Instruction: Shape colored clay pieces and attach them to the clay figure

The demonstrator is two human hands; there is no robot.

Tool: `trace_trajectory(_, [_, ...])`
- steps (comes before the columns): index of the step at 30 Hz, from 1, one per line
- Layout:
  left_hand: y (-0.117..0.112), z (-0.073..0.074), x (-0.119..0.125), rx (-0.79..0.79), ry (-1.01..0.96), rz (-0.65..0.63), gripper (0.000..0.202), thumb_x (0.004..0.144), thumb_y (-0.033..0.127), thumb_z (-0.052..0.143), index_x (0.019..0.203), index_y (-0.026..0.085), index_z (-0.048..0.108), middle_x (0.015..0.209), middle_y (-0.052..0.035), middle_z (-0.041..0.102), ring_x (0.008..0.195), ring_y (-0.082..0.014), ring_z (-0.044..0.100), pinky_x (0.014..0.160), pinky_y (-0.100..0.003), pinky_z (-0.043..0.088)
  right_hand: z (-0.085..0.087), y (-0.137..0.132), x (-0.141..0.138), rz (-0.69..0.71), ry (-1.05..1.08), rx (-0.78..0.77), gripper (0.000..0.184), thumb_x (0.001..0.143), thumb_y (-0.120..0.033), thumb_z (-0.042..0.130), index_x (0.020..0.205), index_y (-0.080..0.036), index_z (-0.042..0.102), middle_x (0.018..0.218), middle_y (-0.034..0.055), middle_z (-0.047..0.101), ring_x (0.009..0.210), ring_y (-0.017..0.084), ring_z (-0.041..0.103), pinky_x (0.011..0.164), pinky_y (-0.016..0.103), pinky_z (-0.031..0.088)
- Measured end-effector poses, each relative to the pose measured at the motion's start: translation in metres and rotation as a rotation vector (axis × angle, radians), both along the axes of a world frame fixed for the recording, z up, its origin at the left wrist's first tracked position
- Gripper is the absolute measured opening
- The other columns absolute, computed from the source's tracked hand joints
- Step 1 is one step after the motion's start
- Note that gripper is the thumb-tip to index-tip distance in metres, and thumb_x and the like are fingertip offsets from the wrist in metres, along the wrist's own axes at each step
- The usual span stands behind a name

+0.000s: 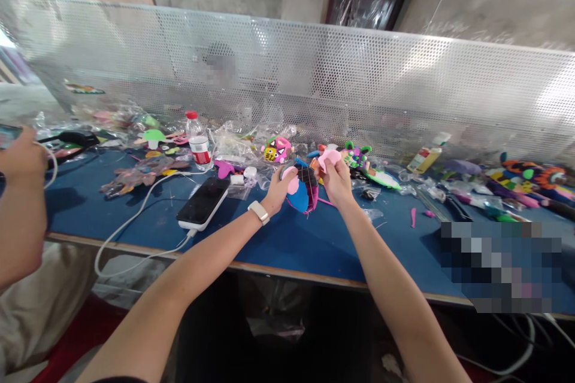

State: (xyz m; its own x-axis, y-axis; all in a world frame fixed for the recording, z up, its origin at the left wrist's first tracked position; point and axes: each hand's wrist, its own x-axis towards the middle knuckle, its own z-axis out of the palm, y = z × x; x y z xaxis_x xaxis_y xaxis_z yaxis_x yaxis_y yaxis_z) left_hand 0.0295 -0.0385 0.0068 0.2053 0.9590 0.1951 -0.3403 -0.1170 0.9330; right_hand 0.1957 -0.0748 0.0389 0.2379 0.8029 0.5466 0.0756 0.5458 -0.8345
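Note:
My left hand (276, 196), with a pale watch band at the wrist, grips a small craft piece (297, 200) above the table. Blue, dark and magenta parts make up this piece, and a light pink oval lies against it near my thumb. Just to the right, my right hand (338, 182) pinches a light pink flat cutout (330, 158), which looks like foam. The cutout is held up close to the craft piece, but whether the two touch I cannot tell. My fingers hide part of both.
A white power bank with a dark top (204, 203) and its cable lie left on the blue table (269, 245). Behind stand a red-capped bottle (197, 142), a pink and yellow animal figure (277, 149) and clear plastic wrappings before a perforated metal screen (287, 66). Another person's hand (22, 155) holds a phone.

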Motion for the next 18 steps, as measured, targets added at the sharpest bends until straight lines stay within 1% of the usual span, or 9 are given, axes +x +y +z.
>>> trace_trajectory(2, [0.001,-0.001,0.000,0.001,0.003,0.004,0.044,0.078,0.055,0.081,0.106,0.022,0.069,0.096,-0.0052,0.071,0.088,-0.0201,0.067,0.077,-0.031,0.055,0.003,-0.003,-0.002,0.042,0.101,-0.021,0.034,0.095,-0.061,0.057,0.097,-0.027,0.058,0.071,-0.0021,0.057,0.057,0.015,0.056,0.050,0.029,0.047])
trace_trajectory(5, [0.000,-0.001,0.000,0.012,0.009,0.005,0.044,0.078,0.055,0.081,0.104,0.022,0.069,0.094,-0.0043,0.070,0.087,-0.0196,0.066,0.076,-0.030,0.054,0.006,-0.007,-0.004,0.089,0.121,-0.049,0.045,0.093,-0.070,0.055,0.085,-0.026,0.055,0.063,-0.0033,0.049,0.052,0.015,0.051,0.046,0.028,0.042])
trace_trajectory(8, [-0.002,0.001,0.000,0.019,0.007,-0.006,0.045,0.078,0.055,0.082,0.105,0.022,0.069,0.095,-0.0050,0.070,0.088,-0.0202,0.067,0.077,-0.031,0.055,0.006,-0.010,-0.005,0.064,0.100,-0.042,0.058,0.092,-0.080,0.053,0.078,-0.024,0.056,0.055,-0.0049,0.044,0.046,0.013,0.045,0.043,0.026,0.035])
trace_trajectory(11, [-0.004,0.003,0.000,0.026,0.001,-0.028,0.046,0.078,0.055,0.082,0.106,0.021,0.069,0.098,-0.0061,0.072,0.090,-0.0207,0.067,0.079,-0.031,0.055,0.003,-0.010,-0.005,0.026,0.028,-0.054,0.061,0.090,-0.083,0.055,0.074,-0.024,0.056,0.049,-0.0065,0.040,0.041,0.011,0.036,0.040,0.025,0.029])
trace_trajectory(14, [-0.006,0.004,0.000,0.033,0.013,-0.024,0.046,0.077,0.056,0.081,0.106,0.021,0.069,0.099,-0.0058,0.072,0.091,-0.0206,0.067,0.081,-0.031,0.054,0.001,-0.010,-0.005,0.031,-0.025,-0.092,0.059,0.088,-0.081,0.060,0.073,-0.024,0.058,0.048,-0.0065,0.041,0.039,0.010,0.034,0.038,0.025,0.029])
trace_trajectory(16, [-0.006,0.004,0.000,0.049,0.021,-0.011,0.046,0.078,0.055,0.081,0.106,0.021,0.070,0.100,-0.0054,0.072,0.092,-0.0206,0.067,0.083,-0.031,0.054,0.002,-0.012,-0.006,0.035,-0.070,-0.106,0.059,0.090,-0.080,0.059,0.074,-0.023,0.061,0.049,-0.0061,0.042,0.040,0.010,0.036,0.038,0.025,0.030])
trace_trajectory(18, [-0.006,0.003,0.000,0.068,0.030,0.000,0.045,0.078,0.054,0.081,0.108,0.021,0.070,0.103,-0.0054,0.072,0.095,-0.0208,0.067,0.085,-0.032,0.053,0.005,-0.015,-0.008,0.016,-0.137,-0.089,0.058,0.093,-0.078,0.056,0.078,-0.023,0.063,0.050,-0.0056,0.043,0.042,0.011,0.039,0.041,0.026,0.034])
